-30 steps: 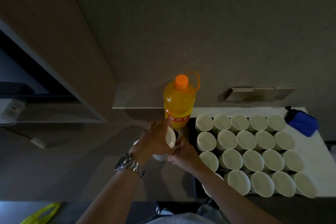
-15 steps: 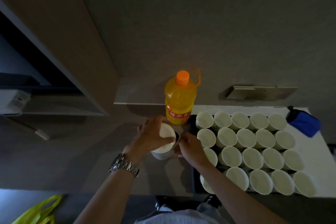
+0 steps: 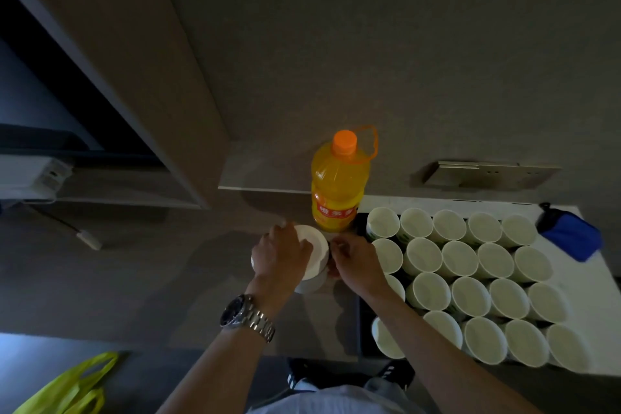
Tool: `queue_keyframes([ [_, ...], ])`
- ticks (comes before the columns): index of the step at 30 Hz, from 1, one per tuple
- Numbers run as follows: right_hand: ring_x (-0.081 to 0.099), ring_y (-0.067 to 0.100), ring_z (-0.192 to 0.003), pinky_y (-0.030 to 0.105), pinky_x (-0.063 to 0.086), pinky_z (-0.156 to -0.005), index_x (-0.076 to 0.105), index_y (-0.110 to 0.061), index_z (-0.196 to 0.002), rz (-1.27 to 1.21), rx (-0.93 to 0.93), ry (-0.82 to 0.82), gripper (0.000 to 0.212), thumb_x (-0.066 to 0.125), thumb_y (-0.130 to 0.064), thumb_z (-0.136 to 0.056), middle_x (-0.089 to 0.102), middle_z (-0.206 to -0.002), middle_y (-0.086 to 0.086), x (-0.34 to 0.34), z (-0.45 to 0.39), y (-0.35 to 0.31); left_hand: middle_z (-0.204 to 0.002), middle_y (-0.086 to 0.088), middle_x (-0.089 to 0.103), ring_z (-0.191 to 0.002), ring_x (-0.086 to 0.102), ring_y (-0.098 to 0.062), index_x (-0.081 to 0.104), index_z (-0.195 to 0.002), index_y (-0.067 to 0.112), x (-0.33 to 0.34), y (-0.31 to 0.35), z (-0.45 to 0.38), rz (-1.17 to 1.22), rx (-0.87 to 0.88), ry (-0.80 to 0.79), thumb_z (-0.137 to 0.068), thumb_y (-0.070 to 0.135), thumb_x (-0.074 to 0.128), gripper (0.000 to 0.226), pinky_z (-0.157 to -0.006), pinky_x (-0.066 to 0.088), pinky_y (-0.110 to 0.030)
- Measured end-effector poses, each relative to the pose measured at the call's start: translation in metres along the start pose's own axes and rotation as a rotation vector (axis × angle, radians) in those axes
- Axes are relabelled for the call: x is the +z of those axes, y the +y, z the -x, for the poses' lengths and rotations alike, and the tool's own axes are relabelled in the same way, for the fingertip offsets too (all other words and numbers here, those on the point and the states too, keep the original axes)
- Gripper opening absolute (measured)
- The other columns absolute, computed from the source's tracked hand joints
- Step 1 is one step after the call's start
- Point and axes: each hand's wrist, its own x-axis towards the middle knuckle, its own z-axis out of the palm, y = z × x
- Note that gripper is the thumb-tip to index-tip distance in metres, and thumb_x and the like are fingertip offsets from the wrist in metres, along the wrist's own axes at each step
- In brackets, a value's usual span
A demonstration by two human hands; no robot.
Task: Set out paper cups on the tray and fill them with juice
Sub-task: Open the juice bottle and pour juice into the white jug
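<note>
Head view: white paper cup stack [image 3: 314, 257], both hands gripping.

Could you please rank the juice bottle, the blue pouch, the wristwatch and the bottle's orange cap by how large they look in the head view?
1. juice bottle
2. blue pouch
3. wristwatch, though it sits nearer the camera, so its real size is unsure
4. orange cap

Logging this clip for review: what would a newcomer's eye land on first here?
The bright orange juice bottle, capped and upright at the back of the counter. Right of it, empty paper cups crowd the dark tray. In front of the bottle, the left hand and right hand work at a stack of cups.
</note>
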Motion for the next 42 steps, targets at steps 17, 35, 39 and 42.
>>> queue_keyframes([
  [17, 0.073, 0.027, -0.061, 0.052, 0.062, -0.068, 0.066, -0.007, -0.091, -0.125, 0.107, -0.038, 0.016, 0.055, -0.015, -0.100, 0.072, -0.067, 0.010, 0.000, -0.008, 0.007, -0.109, -0.002, 0.070, -0.091, 0.065, -0.014, 0.055, -0.131, 0.023, -0.022, -0.037, 0.000, 0.389, 0.170, -0.163, -0.107, 0.029, 0.038, 0.031, -0.081, 0.051, -0.026],
  [35, 0.073, 0.023, -0.060, 0.042, 0.063, -0.064, 0.067, -0.010, -0.098, -0.108, 0.101, -0.035, 0.016, 0.053, -0.014, -0.103, 0.071, -0.073, 0.009, -0.003, -0.007, 0.002, -0.070, -0.010, 0.059, -0.067, 0.056, -0.019, 0.061, -0.077, 0.000, -0.019, -0.065, 0.009, 1.158, -0.024, -0.154, -0.077, 0.030, 0.044, 0.034, -0.065, 0.045, -0.028],
  [39, 0.073, 0.024, -0.060, 0.043, 0.063, -0.064, 0.067, -0.008, -0.098, -0.103, 0.087, -0.029, 0.016, 0.053, -0.013, -0.102, 0.071, -0.072, 0.008, -0.003, -0.006, 0.002, -0.077, -0.015, 0.060, -0.076, 0.056, -0.024, 0.063, -0.081, -0.005, -0.019, -0.067, 0.010, 1.121, -0.003, -0.153, -0.079, 0.030, 0.043, 0.040, -0.069, 0.044, -0.032],
  [42, 0.073, 0.024, -0.061, 0.046, 0.063, -0.065, 0.068, -0.008, -0.093, -0.091, 0.089, -0.034, 0.018, 0.053, -0.014, -0.102, 0.071, -0.072, 0.009, -0.004, -0.006, 0.000, -0.092, -0.014, 0.066, -0.090, 0.061, -0.025, 0.067, -0.092, -0.003, -0.026, -0.067, 0.011, 1.134, -0.037, -0.178, -0.085, 0.035, 0.043, 0.046, -0.080, 0.046, -0.032],
])
